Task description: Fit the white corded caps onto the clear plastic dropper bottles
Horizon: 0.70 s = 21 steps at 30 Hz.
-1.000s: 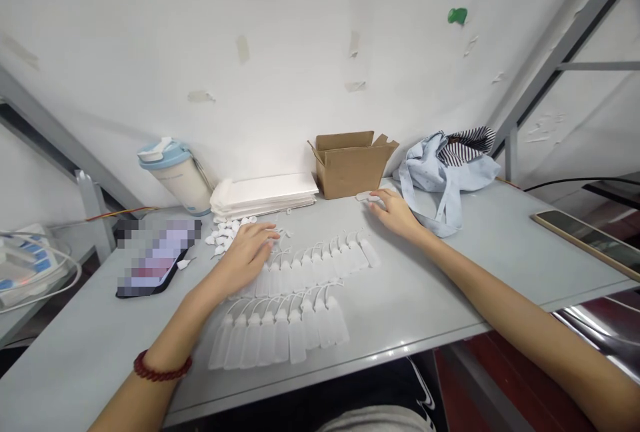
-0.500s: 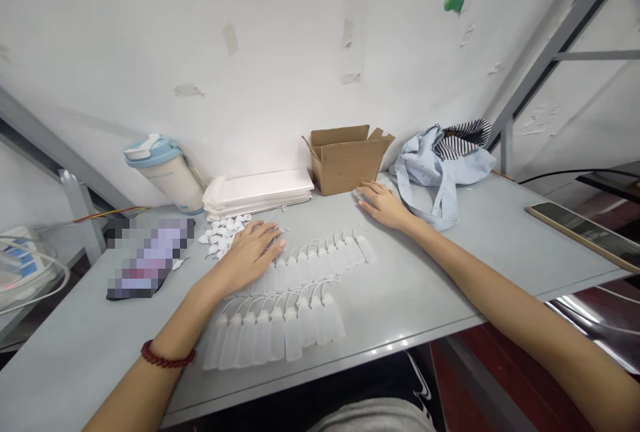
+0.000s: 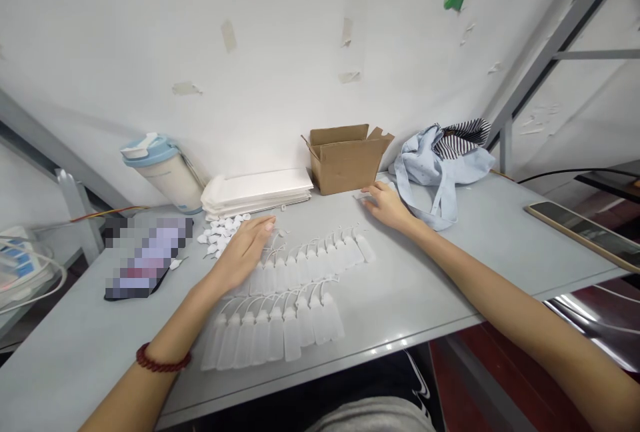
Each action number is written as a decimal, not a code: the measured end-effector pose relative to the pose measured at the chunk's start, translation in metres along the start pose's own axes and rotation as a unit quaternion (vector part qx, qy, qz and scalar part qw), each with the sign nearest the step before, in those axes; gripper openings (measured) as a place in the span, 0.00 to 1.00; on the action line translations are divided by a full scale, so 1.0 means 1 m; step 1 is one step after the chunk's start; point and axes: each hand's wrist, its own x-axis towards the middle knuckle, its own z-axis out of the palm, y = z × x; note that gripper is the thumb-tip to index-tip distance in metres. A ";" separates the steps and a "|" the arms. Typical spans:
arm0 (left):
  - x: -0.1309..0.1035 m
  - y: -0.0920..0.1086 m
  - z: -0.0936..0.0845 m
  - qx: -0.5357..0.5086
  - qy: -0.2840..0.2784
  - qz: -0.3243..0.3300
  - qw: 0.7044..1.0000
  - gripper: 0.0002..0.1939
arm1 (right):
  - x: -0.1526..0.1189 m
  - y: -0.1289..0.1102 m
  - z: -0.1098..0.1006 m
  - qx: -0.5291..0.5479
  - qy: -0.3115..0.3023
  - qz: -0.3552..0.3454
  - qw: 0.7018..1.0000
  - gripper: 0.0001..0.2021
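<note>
My left hand (image 3: 245, 252) hovers at the left end of the back row of translucent plastic tubes (image 3: 313, 265), fingers stretched out and holding nothing that shows. Several of these flat tubes, each with a thin white string at its neck, lie side by side; a second row of tubes (image 3: 273, 335) lies nearer the table edge. A heap of small white caps (image 3: 223, 232) sits just beyond that hand. My right hand (image 3: 387, 207) rests in front of the cardboard box, fingers apart over a few clear plastic pieces (image 3: 361, 197), partly hidden under it.
Along the wall stand a blue-lidded cup (image 3: 163, 175), a stack of white sheets or envelopes (image 3: 257, 192), an open cardboard box (image 3: 347, 169) and a light blue cloth bag (image 3: 440, 169). A phone (image 3: 583, 229) lies at the right, a blurred-out item (image 3: 150, 259) at the left.
My left hand has drawn slightly back to the left and turned onto its side, uncovering strings at the back row's end. My right hand has shifted a little to the right.
</note>
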 end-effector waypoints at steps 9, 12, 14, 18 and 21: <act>0.000 0.005 -0.007 -0.113 0.084 -0.094 0.986 0.19 | 0.000 0.010 -0.001 -0.009 0.002 0.024 1.000 0.16; 0.001 0.003 -0.006 -0.150 0.121 -0.125 0.973 0.17 | 0.000 0.012 -0.001 -0.012 0.003 0.034 0.999 0.15; 0.002 0.001 -0.006 -0.174 0.138 -0.138 0.965 0.16 | 0.000 0.013 -0.002 -0.012 0.010 0.045 0.999 0.15; 0.002 0.002 -0.005 -0.215 0.156 -0.150 0.953 0.14 | 0.002 0.017 -0.001 0.001 0.026 0.067 0.997 0.13; 0.001 0.004 -0.004 -0.235 0.164 -0.148 0.946 0.14 | 0.002 0.020 0.001 0.020 0.036 0.080 0.996 0.13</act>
